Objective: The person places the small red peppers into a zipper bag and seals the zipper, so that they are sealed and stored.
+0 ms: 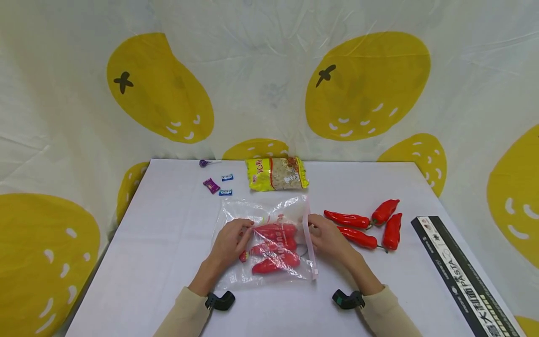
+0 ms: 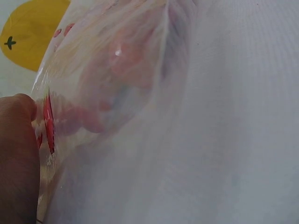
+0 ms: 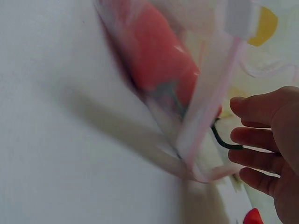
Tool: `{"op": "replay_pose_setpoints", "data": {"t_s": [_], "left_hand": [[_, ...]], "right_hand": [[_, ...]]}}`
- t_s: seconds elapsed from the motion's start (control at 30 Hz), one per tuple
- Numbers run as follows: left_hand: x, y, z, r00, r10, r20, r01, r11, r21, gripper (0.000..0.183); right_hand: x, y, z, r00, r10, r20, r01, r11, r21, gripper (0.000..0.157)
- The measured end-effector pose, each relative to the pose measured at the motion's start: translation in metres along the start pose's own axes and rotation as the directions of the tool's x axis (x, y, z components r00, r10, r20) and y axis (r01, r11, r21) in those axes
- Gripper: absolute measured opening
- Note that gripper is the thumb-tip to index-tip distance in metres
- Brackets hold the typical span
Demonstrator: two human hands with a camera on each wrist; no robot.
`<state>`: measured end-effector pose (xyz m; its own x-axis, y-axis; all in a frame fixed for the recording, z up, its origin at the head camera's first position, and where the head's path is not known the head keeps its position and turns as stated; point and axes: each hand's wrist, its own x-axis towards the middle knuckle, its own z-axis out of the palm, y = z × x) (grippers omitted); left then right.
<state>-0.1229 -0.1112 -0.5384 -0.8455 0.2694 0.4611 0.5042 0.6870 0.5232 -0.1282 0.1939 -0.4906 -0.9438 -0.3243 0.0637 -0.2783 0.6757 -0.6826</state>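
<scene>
A clear zip bag (image 1: 240,278) with red print lies in front of me, several red chili peppers (image 1: 275,264) inside it. My left hand (image 1: 229,241) pinches the bag's plastic near its upper middle; in the left wrist view its thumb (image 2: 23,107) sits against the film. At the bag's pink-edged mouth (image 1: 311,252), on the right, is my right hand (image 1: 329,238). The right wrist view shows its fingers (image 3: 254,158) loosely bent and spread, with a pepper's dark green stem (image 3: 222,141) reaching their tips. Behind the stem, a red pepper (image 3: 156,51) shows through the plastic.
Several loose red chili peppers (image 1: 355,236) lie right of the bag. Farther right is a long black pasta box (image 1: 463,281). Behind the bag are a yellow food packet (image 1: 278,174), small wrapped candies (image 1: 211,186) and a purple lollipop (image 1: 204,163). A patterned curtain hangs behind the table.
</scene>
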Motion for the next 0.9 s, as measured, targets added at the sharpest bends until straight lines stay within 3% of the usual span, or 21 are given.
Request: {"op": "replay_pose_setpoints", "data": {"t_s": [0.4,0.6,0.9], "left_hand": [[0.001,0.001,0.000,1.000,-0.016,0.016,0.016,1.000,-0.002,0.026],[0.001,0.001,-0.001,1.000,-0.012,0.015,0.012,1.000,0.001,0.026],[0.001,0.001,-0.001,1.000,-0.006,0.021,0.005,1.000,0.006,0.026]], "right_hand": [[-0.023,0.020,-0.044,0.987,-0.100,-0.124,0.083,0.988,-0.133,0.050],[-0.042,0.034,-0.064,0.983,-0.056,-0.176,0.023,0.983,-0.183,0.053],[-0.077,0.061,-0.077,0.974,0.029,-0.225,-0.088,0.963,-0.254,0.052]]}}
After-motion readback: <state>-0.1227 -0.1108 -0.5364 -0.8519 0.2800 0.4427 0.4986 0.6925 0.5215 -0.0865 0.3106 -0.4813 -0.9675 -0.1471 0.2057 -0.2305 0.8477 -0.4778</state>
